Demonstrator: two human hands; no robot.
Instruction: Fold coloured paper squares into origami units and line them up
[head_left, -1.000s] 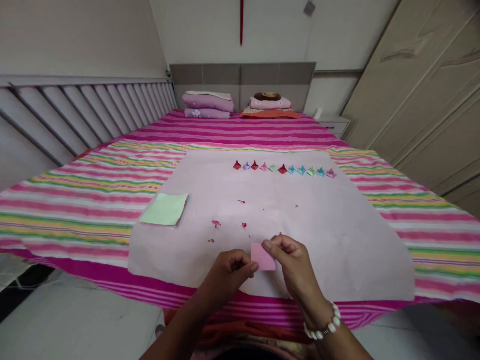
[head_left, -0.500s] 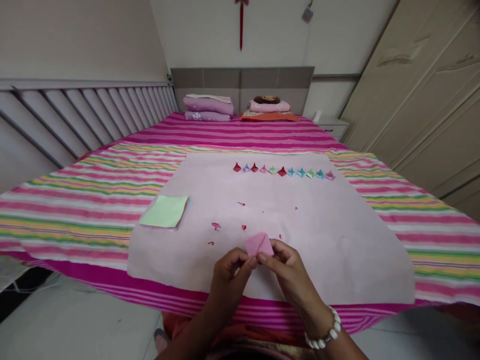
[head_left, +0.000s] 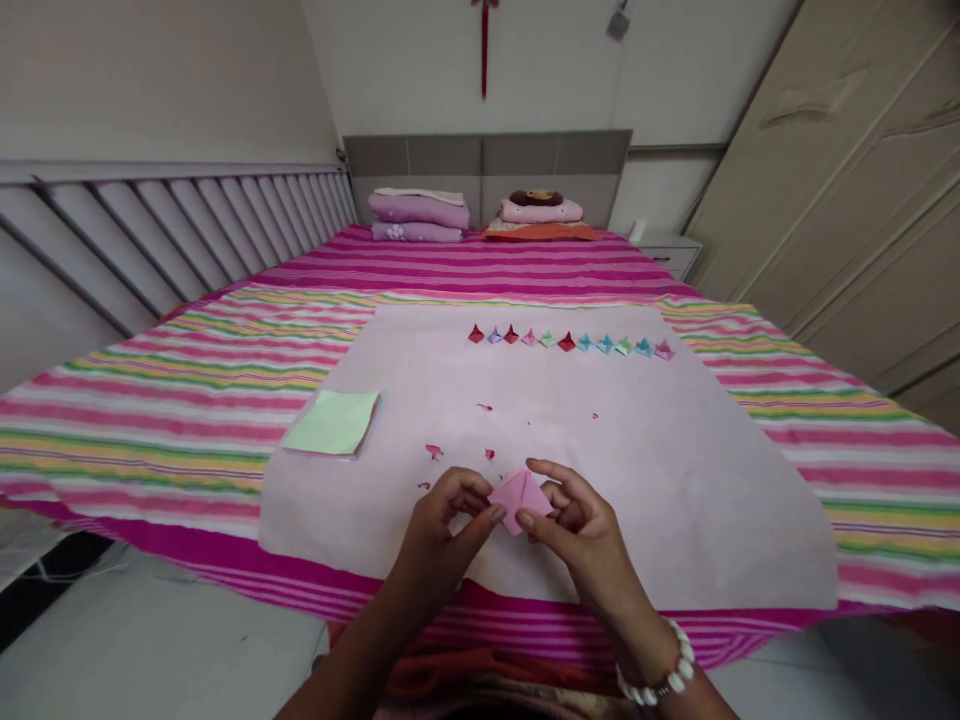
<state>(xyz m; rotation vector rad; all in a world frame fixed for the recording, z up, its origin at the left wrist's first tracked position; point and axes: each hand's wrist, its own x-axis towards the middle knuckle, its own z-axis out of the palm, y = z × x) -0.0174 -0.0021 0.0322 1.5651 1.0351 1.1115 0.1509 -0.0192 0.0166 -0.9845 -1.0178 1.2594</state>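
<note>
A small folded pink paper, roughly diamond-shaped with a crease near its top, is held just above the white sheet. My left hand pinches its left corner between thumb and fingers. On the opposite side my right hand grips it, thumb on the face and the index finger raised near the top edge. Several torn red scraps, such as one red scrap, lie beyond my hands. Farther back stands a row of small folded paper shapes, including a dark red one and a blue one.
A stack of square paper, light green on top, lies at the sheet's left. Striped bedding surrounds the sheet. Folded purple bedding and a pink pile sit by the headboard. A railing runs along the left.
My hands have moved apart from the paper's bottom point to its two sides. The pink paper now sits more upright as a diamond, its lower point showing between my thumbs.
</note>
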